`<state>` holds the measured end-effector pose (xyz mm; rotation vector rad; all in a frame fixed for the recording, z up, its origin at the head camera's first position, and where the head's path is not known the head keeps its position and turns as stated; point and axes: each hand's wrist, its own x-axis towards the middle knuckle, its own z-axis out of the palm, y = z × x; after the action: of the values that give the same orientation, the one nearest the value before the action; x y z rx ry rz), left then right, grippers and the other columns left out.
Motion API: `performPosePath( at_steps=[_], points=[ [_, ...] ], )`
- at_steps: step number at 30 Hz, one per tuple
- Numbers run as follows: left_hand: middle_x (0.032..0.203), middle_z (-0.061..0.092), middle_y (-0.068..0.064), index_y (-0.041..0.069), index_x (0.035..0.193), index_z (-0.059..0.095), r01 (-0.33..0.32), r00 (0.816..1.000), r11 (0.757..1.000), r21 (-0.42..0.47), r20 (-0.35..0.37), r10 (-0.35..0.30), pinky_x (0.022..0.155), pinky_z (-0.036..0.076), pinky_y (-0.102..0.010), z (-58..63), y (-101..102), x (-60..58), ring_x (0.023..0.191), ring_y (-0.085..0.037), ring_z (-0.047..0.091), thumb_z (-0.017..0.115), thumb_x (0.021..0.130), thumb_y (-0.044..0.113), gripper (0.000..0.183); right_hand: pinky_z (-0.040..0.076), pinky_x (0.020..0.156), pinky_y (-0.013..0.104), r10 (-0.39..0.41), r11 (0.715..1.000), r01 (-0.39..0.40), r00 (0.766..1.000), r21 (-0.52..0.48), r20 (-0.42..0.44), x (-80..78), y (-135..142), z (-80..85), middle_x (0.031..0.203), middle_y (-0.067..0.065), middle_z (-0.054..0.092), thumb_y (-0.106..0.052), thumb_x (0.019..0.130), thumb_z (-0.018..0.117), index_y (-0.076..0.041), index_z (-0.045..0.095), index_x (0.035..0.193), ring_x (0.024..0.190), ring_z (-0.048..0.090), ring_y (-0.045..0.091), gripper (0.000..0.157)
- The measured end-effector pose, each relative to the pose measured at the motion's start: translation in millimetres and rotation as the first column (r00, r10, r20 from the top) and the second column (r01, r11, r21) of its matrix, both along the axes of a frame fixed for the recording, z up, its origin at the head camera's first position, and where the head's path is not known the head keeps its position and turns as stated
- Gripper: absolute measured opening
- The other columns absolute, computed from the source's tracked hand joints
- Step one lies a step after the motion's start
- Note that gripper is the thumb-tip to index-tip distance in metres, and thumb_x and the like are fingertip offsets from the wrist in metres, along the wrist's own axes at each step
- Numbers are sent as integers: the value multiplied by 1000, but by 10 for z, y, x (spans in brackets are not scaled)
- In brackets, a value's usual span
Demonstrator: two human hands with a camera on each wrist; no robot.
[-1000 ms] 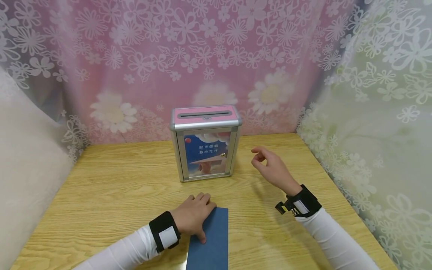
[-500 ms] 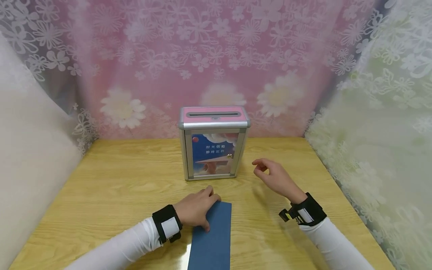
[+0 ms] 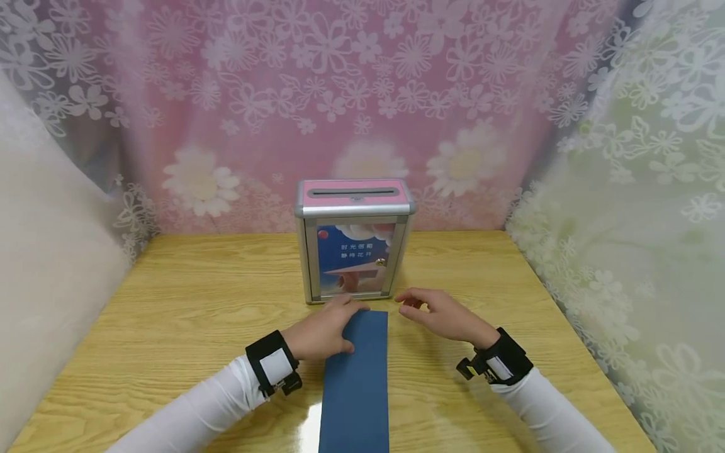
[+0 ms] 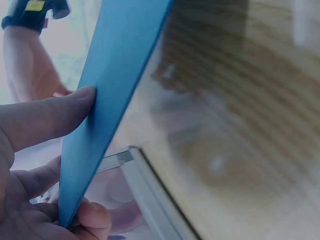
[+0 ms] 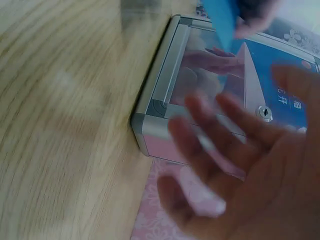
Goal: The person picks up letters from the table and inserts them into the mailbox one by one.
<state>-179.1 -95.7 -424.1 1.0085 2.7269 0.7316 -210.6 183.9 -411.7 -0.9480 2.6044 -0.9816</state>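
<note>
My left hand (image 3: 317,332) grips a flat, dark-blue envelope (image 3: 357,390) near its far left corner, thumb on the near face and fingers behind. In the left wrist view the envelope (image 4: 112,85) stands tilted above the wooden surface. Its lower end runs out of the head view. To the right, my right hand (image 3: 444,318) hovers beside the envelope's far end, holding nothing, with its fingers loosely bent. Just beyond both hands stands a silver-framed letterbox (image 3: 355,258) with a pink top, a slot and a small lock.
The wood-grain table (image 3: 215,283) carries the letterbox near its back edge. A pink floral curtain (image 3: 272,126) hangs directly behind, and pale patterned sheets (image 3: 617,251) close in the sides.
My left hand has moved forward towards the letterbox, bringing the envelope along and more of it into view. The right hand has come leftward and nearer, close to the envelope, its fingers loosening.
</note>
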Motion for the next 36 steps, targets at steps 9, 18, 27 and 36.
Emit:
performPosePath(
  at_steps=[9,18,27,36],
  points=[
    [100,41,-1,11,141,44,-9,996,999,51,-88,13,73,48,-34,187,4,-6,88,-16,41,80,76,20,75,48,76,48,99,986,-87,992,-142,78,117,-185,47,101,4,67,-22,99,52,-9,49,131,91,58,17,34],
    [105,39,3,16,142,43,65,986,990,125,-163,-44,78,49,-32,326,50,44,96,-12,39,77,79,15,71,48,77,49,175,951,-135,976,-278,128,332,-328,368,104,15,65,-1,98,49,1,50,127,92,60,22,29],
    [132,43,-8,24,152,16,-85,990,917,390,-68,121,85,51,-43,455,46,8,109,-13,47,78,77,19,97,42,63,40,57,946,-45,998,-320,29,360,-273,640,87,17,60,0,97,50,-1,54,123,71,51,22,26],
    [104,57,-2,14,148,25,-145,988,896,420,10,155,65,53,-32,397,-31,85,83,-8,54,71,85,19,78,39,63,44,-80,945,34,989,-326,-128,346,-222,835,69,12,49,2,94,54,2,53,123,68,50,20,29]
  ],
)
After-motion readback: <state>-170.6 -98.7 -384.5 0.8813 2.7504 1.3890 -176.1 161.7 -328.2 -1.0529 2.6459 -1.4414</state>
